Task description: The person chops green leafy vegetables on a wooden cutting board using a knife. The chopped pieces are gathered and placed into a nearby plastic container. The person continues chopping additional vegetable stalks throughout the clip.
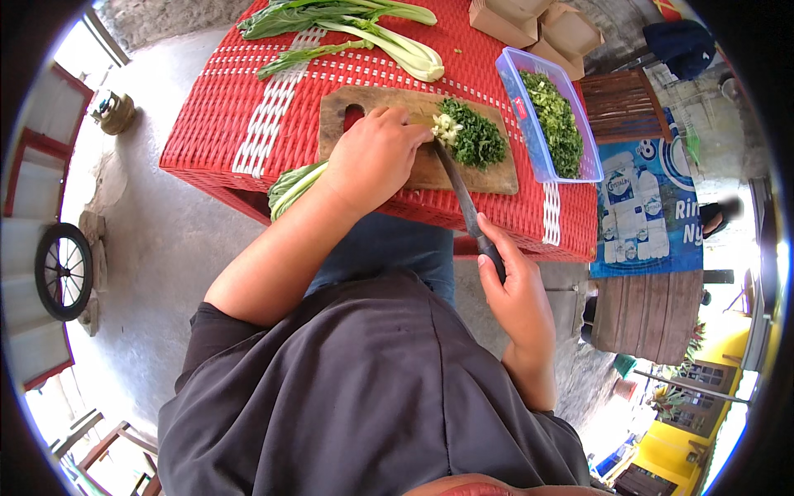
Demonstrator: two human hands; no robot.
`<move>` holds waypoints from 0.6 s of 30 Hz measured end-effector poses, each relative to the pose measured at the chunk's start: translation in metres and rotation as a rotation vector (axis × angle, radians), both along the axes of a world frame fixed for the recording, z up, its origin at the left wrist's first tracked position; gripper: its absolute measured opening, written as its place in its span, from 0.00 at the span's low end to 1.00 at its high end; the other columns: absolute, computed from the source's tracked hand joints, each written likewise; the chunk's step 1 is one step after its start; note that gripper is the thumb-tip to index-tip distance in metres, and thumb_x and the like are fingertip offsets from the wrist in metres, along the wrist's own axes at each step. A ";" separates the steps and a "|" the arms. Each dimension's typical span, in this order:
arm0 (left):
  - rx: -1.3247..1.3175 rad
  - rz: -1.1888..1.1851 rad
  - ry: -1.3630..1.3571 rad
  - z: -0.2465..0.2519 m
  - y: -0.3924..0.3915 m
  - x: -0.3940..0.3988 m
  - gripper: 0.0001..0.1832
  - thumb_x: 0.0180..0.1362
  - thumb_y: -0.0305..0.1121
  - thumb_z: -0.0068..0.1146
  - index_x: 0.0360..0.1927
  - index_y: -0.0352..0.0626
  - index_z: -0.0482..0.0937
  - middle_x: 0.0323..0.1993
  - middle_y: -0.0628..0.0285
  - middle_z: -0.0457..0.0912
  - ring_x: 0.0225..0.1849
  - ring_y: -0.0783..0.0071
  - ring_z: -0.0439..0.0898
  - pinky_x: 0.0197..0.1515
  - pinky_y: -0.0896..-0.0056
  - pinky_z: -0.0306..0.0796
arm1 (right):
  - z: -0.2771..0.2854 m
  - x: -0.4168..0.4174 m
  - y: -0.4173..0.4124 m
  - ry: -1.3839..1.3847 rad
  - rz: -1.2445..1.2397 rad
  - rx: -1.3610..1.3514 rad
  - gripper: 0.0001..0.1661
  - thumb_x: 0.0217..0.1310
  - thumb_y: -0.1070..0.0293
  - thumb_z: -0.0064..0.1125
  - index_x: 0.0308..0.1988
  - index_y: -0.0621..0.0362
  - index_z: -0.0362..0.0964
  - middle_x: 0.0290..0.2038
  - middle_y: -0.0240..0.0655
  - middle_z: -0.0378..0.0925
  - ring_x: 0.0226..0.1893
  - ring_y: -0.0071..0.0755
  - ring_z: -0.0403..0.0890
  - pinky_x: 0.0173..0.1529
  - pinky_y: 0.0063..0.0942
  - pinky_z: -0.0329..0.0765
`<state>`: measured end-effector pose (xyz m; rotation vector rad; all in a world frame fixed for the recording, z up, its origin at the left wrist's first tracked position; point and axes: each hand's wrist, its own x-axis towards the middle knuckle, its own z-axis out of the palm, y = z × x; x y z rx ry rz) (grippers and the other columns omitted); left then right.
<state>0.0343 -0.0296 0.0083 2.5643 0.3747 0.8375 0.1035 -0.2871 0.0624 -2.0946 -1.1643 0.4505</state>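
My left hand (379,155) presses a bunch of leafy greens on the wooden cutting board (422,177); leaves and pale stalks (298,188) stick out below my wrist, at the table's near edge. In my right hand (518,285) is the black handle of a kitchen knife (458,183), its blade tip by my left fingertips. Pale chopped stalk pieces (446,129) and a heap of chopped green leaves (477,136) lie on the board's right part. To the right, a clear plastic container (592,158) holds more chopped greens (555,127).
Whole leafy stalks (397,49) lie on the red woven table (211,124) beyond the board. Open cardboard boxes (561,34) stand at the far right corner. A wooden table (648,316) partly covered by a blue printed banner (639,217) is at right. A gas cylinder (115,113) stands at left.
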 end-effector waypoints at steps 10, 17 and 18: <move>0.027 -0.005 0.024 -0.001 0.003 0.002 0.11 0.61 0.30 0.58 0.45 0.50 0.89 0.37 0.56 0.80 0.46 0.51 0.81 0.51 0.53 0.77 | -0.002 -0.006 0.011 -0.002 -0.049 0.009 0.30 0.69 0.77 0.56 0.69 0.58 0.67 0.59 0.56 0.78 0.58 0.57 0.82 0.58 0.40 0.77; 0.046 -0.002 0.019 -0.002 0.003 0.002 0.10 0.61 0.30 0.59 0.44 0.50 0.88 0.37 0.57 0.80 0.45 0.52 0.82 0.49 0.53 0.77 | -0.004 -0.006 0.011 -0.095 -0.023 0.030 0.31 0.68 0.77 0.56 0.69 0.58 0.67 0.61 0.54 0.78 0.60 0.59 0.80 0.59 0.43 0.78; 0.049 -0.001 0.021 -0.002 0.003 0.002 0.10 0.61 0.30 0.59 0.44 0.50 0.88 0.37 0.57 0.80 0.45 0.52 0.82 0.49 0.54 0.77 | -0.004 -0.006 0.011 -0.098 -0.017 0.026 0.31 0.68 0.77 0.56 0.69 0.58 0.67 0.61 0.54 0.78 0.60 0.59 0.79 0.59 0.43 0.78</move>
